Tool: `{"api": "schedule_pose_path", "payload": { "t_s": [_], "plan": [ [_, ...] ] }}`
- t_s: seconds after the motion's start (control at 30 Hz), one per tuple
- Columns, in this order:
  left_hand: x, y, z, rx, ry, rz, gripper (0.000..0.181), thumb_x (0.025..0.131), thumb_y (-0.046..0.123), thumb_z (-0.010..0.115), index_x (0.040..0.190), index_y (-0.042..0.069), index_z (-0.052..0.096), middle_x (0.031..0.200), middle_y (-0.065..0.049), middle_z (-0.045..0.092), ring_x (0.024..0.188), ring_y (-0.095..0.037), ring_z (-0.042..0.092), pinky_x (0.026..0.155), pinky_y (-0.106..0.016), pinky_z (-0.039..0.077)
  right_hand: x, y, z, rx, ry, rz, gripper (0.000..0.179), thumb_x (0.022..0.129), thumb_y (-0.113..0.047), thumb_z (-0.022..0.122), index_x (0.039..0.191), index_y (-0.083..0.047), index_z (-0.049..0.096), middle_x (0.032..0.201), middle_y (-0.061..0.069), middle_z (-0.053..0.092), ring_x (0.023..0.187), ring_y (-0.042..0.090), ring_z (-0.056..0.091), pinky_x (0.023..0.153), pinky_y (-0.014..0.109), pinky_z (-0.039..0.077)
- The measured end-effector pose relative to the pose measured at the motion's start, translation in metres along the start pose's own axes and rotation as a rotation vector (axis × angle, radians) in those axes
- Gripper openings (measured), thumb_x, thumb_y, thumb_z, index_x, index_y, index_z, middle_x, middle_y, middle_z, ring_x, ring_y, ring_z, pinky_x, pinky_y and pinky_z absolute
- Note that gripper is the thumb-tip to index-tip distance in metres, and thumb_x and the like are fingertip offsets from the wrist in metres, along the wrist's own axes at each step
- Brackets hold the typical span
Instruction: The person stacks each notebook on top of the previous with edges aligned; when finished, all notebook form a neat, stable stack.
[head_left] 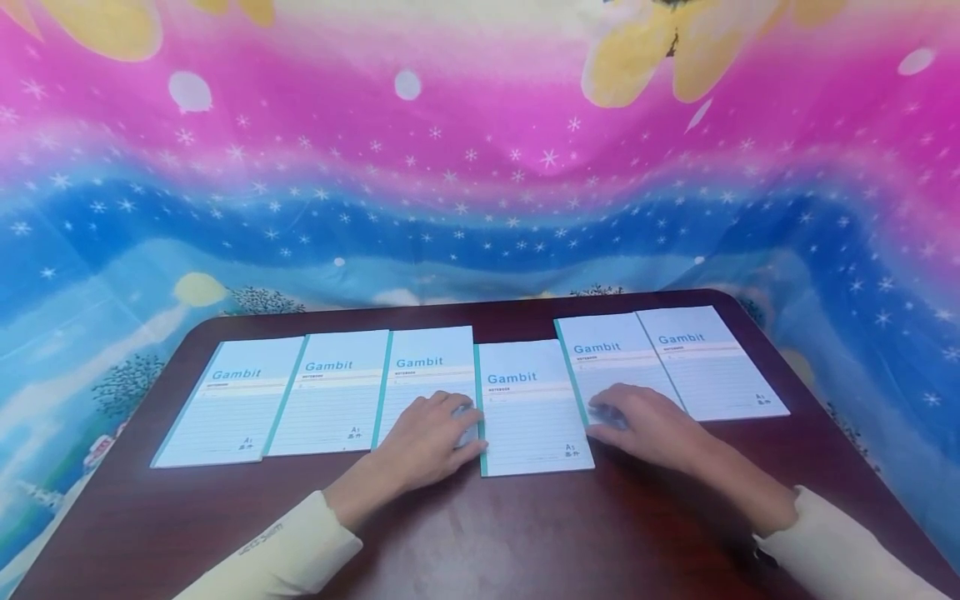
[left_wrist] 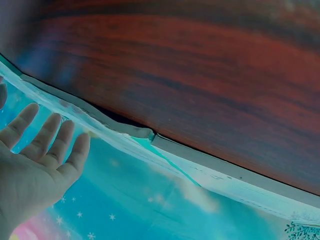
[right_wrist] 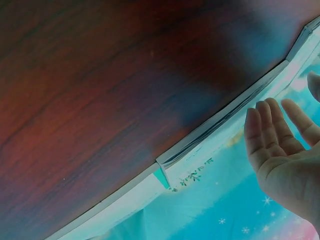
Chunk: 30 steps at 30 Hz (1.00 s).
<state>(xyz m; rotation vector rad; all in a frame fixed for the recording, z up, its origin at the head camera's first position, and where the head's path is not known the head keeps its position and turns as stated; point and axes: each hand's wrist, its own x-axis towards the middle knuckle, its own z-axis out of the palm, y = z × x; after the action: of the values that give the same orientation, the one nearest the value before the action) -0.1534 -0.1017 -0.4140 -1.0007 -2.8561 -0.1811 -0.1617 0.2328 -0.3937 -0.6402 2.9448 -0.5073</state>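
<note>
Several white notebooks with green spines and the word Gambit on their covers lie in a row. One notebook sits lower than its neighbours, between my two hands. My left hand lies over the third notebook from the left, thumb and fingertips right at the lower notebook's green spine. My right hand is over the notebook to its right, fingertips close to the lower one's right edge. Both wrist views show relaxed, spread fingers, the left hand and the right hand, with nothing gripped.
Two more notebooks, the leftmost and its neighbour, line up on the left. The rightmost notebook lies near the table's far right corner. The dark wooden table backs onto a colourful printed cloth.
</note>
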Motion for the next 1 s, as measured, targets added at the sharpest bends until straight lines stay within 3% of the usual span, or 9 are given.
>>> {"api": "schedule_pose_path", "payload": {
  "t_s": [0.13, 0.37, 0.6, 0.8, 1.0],
  "plan": [
    [-0.0009, -0.0006, -0.0003, -0.042, 0.014, -0.021, 0.041, 0.096, 0.044, 0.068, 0.127, 0.016, 0.071, 0.122, -0.005, 0.067, 0.105, -0.022, 0.062, 0.083, -0.038, 0.056, 0.0005, 0.0008, -0.0007, 0.034, -0.018, 0.007, 0.045, 0.090, -0.037, 0.077, 0.124, -0.009, 0.070, 0.108, 0.000, 0.070, 0.096, 0.018, 0.064, 0.088, 0.046, 0.056],
    [-0.0017, 0.0016, -0.0028, -0.152, -0.018, -0.072, 0.038, 0.097, 0.039, 0.068, 0.125, 0.014, 0.072, 0.112, -0.002, 0.067, 0.096, -0.016, 0.059, 0.082, -0.033, 0.055, 0.0028, 0.0019, -0.0041, 0.115, -0.082, 0.049, 0.041, 0.091, -0.040, 0.075, 0.120, -0.012, 0.071, 0.100, -0.005, 0.069, 0.091, 0.014, 0.064, 0.085, 0.043, 0.055],
    [0.0003, 0.0012, -0.0069, -0.394, -0.076, -0.165, 0.033, 0.094, 0.031, 0.072, 0.120, 0.011, 0.071, 0.099, 0.000, 0.069, 0.087, -0.013, 0.061, 0.078, -0.034, 0.054, 0.0008, 0.0054, -0.0039, 0.206, -0.104, 0.056, 0.024, 0.092, -0.036, 0.075, 0.108, -0.018, 0.072, 0.091, -0.009, 0.066, 0.083, 0.010, 0.061, 0.079, 0.036, 0.052],
    [0.0024, -0.0028, -0.0080, -0.616, -0.109, -0.219, 0.035, 0.088, 0.026, 0.080, 0.117, 0.008, 0.070, 0.087, 0.004, 0.069, 0.077, -0.009, 0.063, 0.071, -0.032, 0.054, 0.0009, 0.0039, -0.0060, 0.292, -0.142, 0.082, 0.022, 0.091, -0.035, 0.077, 0.102, -0.016, 0.073, 0.088, -0.007, 0.068, 0.079, 0.012, 0.062, 0.076, 0.036, 0.053],
    [0.0023, -0.0023, -0.0083, -0.721, -0.141, -0.273, 0.036, 0.085, 0.028, 0.083, 0.113, 0.009, 0.070, 0.085, 0.008, 0.071, 0.073, -0.006, 0.066, 0.069, -0.030, 0.056, 0.0009, 0.0036, -0.0047, 0.439, -0.218, 0.148, 0.022, 0.089, -0.031, 0.079, 0.099, -0.012, 0.075, 0.085, -0.001, 0.069, 0.075, 0.018, 0.065, 0.070, 0.033, 0.058]
  ]
}}
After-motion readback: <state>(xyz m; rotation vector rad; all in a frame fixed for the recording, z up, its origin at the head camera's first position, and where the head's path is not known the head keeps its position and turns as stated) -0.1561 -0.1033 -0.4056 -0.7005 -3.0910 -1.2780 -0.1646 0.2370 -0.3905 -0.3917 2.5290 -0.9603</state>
